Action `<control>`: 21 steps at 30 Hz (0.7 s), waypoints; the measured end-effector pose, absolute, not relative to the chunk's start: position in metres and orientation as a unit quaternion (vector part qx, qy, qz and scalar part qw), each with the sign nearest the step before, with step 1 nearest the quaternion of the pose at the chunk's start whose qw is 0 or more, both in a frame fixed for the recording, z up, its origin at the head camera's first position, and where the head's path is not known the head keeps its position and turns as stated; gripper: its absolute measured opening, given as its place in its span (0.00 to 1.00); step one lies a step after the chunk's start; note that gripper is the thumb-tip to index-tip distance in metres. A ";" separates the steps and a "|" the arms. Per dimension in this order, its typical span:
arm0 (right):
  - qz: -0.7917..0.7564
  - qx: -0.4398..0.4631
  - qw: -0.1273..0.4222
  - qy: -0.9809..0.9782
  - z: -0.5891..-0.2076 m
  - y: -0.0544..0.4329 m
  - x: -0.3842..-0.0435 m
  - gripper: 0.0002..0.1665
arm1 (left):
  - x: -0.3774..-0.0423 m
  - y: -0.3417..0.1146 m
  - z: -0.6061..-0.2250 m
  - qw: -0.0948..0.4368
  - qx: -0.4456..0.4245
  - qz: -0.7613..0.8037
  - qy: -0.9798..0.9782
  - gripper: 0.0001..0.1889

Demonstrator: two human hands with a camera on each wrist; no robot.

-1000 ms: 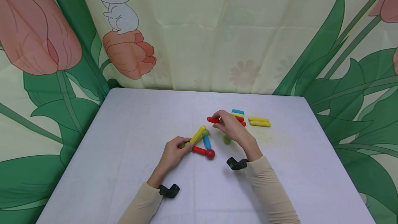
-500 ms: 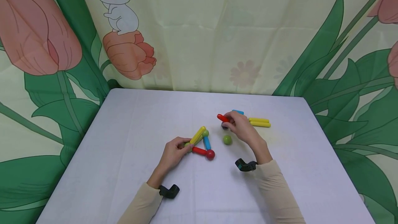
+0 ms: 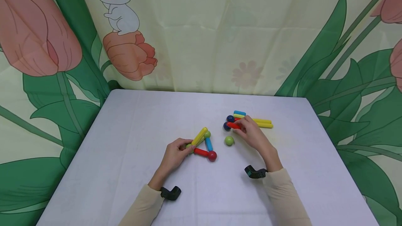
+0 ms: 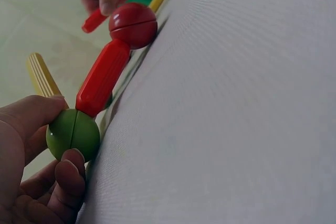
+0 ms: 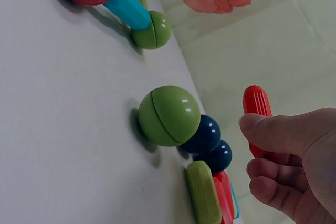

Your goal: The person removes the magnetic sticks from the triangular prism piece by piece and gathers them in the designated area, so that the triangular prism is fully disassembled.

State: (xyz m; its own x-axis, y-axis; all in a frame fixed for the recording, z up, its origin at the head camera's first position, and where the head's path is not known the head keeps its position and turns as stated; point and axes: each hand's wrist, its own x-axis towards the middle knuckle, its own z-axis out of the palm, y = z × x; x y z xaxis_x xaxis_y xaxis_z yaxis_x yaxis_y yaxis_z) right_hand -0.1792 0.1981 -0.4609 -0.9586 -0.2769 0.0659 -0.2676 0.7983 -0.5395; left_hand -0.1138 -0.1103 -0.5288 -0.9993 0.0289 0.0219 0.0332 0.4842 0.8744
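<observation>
My left hand (image 3: 178, 153) grips a green ball (image 4: 73, 135) at one corner of a small triangle of balls and rods on the table. A red rod (image 3: 201, 152) joins that corner to a red ball (image 3: 212, 156). From there a blue rod (image 3: 209, 144) leads to another green ball (image 5: 152, 31). A yellow rod (image 3: 199, 136) slants up from the held corner. Between thumb and fingers, my right hand (image 3: 251, 133) pinches a loose red rod (image 5: 257, 100), raised above the table near two dark blue balls (image 5: 202, 134).
A loose green ball (image 3: 229, 141) lies between the triangle and my right hand. Behind that hand are two yellow rods (image 3: 265, 125) side by side and a short stack with a blue rod (image 3: 239, 113), partly hidden. A printed curtain (image 3: 201, 44) hangs behind the table (image 3: 150, 114).
My right hand has moved right and slightly nearer with the red rod, uncovering the dark blue balls and the loose green ball. My left hand and the triangle stay put.
</observation>
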 end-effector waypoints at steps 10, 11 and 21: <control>-0.275 -0.136 0.026 0.952 -0.475 0.214 -0.173 0.17 | -0.114 -0.111 -0.529 0.007 -0.027 -0.508 -0.861 0.15; -0.276 -0.132 0.031 0.951 -0.477 0.215 -0.172 0.17 | -0.114 -0.111 -0.529 0.008 -0.027 -0.508 -0.861 0.15; -0.273 -0.115 0.043 0.954 -0.491 0.221 -0.170 0.16 | -0.114 -0.111 -0.530 0.008 -0.028 -0.509 -0.860 0.15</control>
